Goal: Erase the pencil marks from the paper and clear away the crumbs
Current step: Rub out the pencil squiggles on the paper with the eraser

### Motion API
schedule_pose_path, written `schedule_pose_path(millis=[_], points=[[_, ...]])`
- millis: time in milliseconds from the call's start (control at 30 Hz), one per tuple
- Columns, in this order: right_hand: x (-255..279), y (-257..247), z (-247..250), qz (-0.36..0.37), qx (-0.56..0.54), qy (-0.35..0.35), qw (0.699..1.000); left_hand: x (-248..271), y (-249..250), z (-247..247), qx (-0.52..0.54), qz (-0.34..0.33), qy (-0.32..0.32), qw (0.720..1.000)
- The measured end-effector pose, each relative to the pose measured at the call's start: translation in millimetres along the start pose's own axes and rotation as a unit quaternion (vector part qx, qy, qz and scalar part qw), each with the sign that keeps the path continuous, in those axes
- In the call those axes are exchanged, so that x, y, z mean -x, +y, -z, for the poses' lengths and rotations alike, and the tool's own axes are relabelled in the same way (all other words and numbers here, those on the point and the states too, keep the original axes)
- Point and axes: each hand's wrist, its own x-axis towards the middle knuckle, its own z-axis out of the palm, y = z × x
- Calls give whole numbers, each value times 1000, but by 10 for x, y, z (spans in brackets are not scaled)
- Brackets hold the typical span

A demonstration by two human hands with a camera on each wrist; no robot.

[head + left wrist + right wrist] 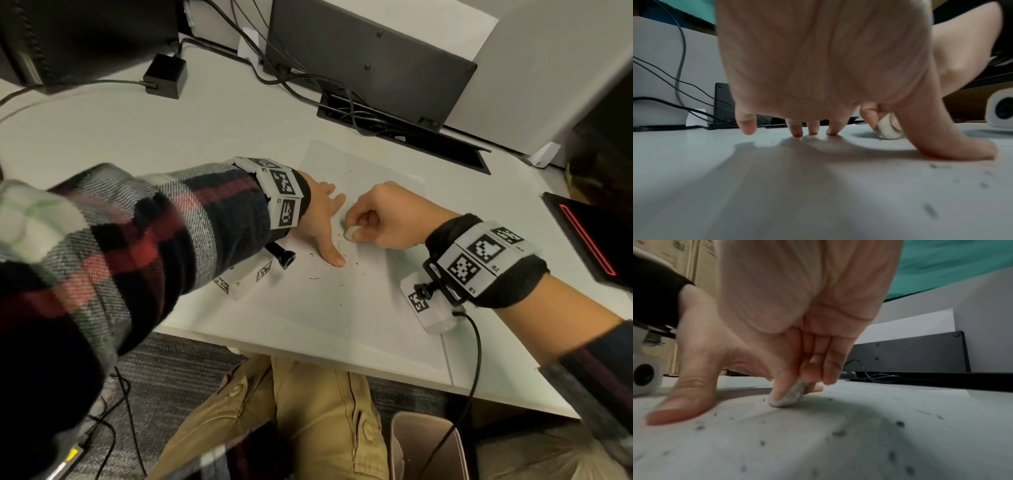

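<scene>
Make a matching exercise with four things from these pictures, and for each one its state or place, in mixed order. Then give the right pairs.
Things:
1. left hand
2. right hand
3. crumbs
4. power adapter

States or places:
A. scattered dark over the paper
B. pinches the eraser
C. at the far side of the desk, cable attached
D. fingers spread, pressing the paper down

Pairs: 1-D, 2-B, 3-A, 4-C

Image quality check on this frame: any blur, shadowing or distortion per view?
Head view: plaid sleeve smeared, desk edges bowed by the wide lens. Left wrist view: left hand fills the frame, shadowing the paper. Right wrist view: right hand soft, eraser and crumbs blurred.
</scene>
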Motion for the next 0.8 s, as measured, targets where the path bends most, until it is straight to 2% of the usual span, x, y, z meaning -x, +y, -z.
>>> schedule_pose_path(millis=[133, 333, 500, 567, 667, 800], points=[[129, -42, -29, 15, -66, -47, 997, 11, 7, 4, -3, 1, 1, 1000], [31, 43, -16, -7, -20, 6, 1000, 21, 20, 9, -10, 1, 8, 1000], [146, 13, -48, 7, -70, -54, 996, 4, 2, 10, -2, 8, -1, 1000], [135, 31, -23, -5, -87, -37, 996, 7, 5, 11, -12, 7, 6, 1000], [46, 75, 58, -29, -85, 33, 995, 18, -33, 34, -20, -7, 12, 1000], [-44, 32, 51, -16, -53, 26, 998, 30, -138, 40, 8, -37, 0, 999]])
